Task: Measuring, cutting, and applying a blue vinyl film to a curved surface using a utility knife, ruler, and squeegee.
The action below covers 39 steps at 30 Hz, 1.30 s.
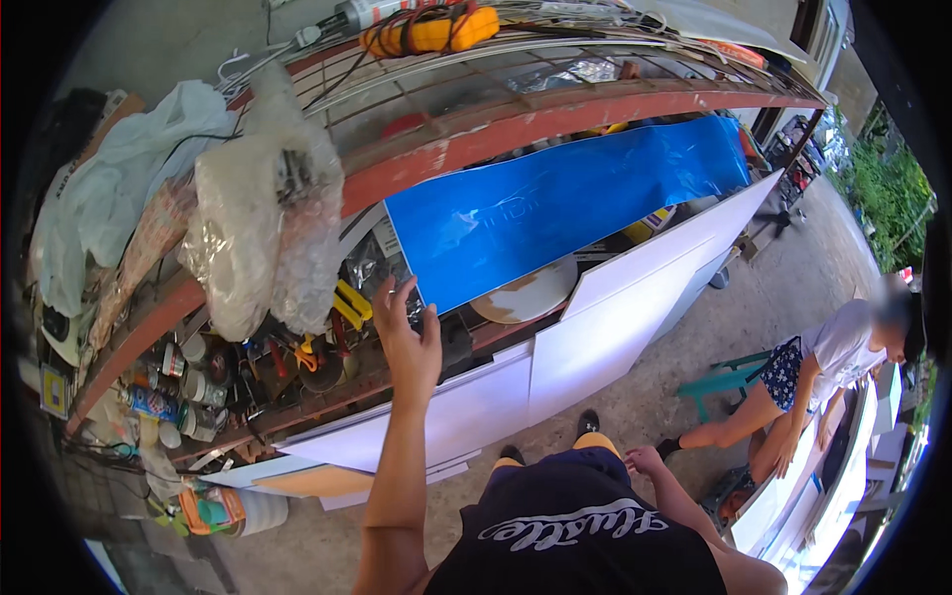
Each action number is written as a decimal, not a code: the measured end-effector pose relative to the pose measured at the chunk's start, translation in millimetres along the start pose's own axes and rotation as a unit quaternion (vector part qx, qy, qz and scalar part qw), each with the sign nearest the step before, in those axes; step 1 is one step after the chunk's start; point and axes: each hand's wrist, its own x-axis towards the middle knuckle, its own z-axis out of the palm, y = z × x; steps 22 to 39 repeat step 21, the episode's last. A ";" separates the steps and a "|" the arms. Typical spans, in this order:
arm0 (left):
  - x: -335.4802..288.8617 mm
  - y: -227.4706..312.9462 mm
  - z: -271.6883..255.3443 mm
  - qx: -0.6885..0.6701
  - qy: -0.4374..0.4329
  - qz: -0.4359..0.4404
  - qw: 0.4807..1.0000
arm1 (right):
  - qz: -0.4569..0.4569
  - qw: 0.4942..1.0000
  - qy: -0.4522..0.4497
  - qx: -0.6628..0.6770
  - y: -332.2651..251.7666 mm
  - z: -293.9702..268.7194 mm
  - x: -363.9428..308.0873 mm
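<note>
My left hand (409, 342) is raised in front of the shelf with its fingers apart and nothing held in them. Its fingertips are at the lower left corner of a long blue glossy sheet (565, 213), which lies on the shelf. Whether they touch the sheet I cannot tell. Left of those fingers is a yellow tool handle (352, 303). Under the sheet's lower edge a round white and brown board (526, 290) partly shows. My right hand (647, 462) hangs low near my right thigh, its fingers loosely bent and holding nothing I can see.
Large white panels (620, 322) lean against the red metal shelf frame (555, 119). Plastic bags (263, 208) hang at the left, above jars and tools. An orange-yellow device (431, 32) rests on top. At right, another person (833, 347) bends over sheets beside a green stool (724, 377).
</note>
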 end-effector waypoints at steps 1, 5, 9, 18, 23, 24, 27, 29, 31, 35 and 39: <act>-9.1 8.2 -5.5 -0.018 0.019 -0.018 1.000 | -0.001 1.000 -0.003 -0.005 -1.7 -0.9 -0.7; -73.7 22.3 -18.5 -0.097 -0.038 0.032 0.994 | 0.001 1.000 -0.020 0.008 -9.7 -4.4 -7.8; -161.6 28.7 -20.1 -0.234 -0.368 -0.144 0.888 | 0.004 1.000 -0.022 -0.011 -8.0 -5.5 -16.9; -212.3 -0.1 -11.1 -0.140 -0.700 -0.197 0.671 | -0.021 0.998 -0.009 -0.052 21.0 -12.2 -8.1; -226.0 -16.0 8.0 -0.115 -0.718 -0.177 0.664 | 0.006 1.000 -0.002 -0.013 27.7 -6.6 -6.6; -226.0 -16.0 8.0 -0.115 -0.718 -0.177 0.664 | 0.006 1.000 -0.002 -0.013 27.7 -6.6 -6.6; -226.0 -16.0 8.0 -0.115 -0.718 -0.177 0.664 | 0.006 1.000 -0.002 -0.013 27.7 -6.6 -6.6; -226.0 -16.0 8.0 -0.115 -0.718 -0.177 0.664 | 0.006 1.000 -0.002 -0.013 27.7 -6.6 -6.6; -226.0 -16.0 8.0 -0.115 -0.718 -0.177 0.664 | 0.006 1.000 -0.002 -0.013 27.7 -6.6 -6.6; -226.0 -16.0 8.0 -0.115 -0.718 -0.177 0.664 | 0.006 1.000 -0.002 -0.013 27.7 -6.6 -6.6; -226.0 -16.0 8.0 -0.115 -0.718 -0.177 0.664 | 0.006 1.000 -0.002 -0.013 27.7 -6.6 -6.6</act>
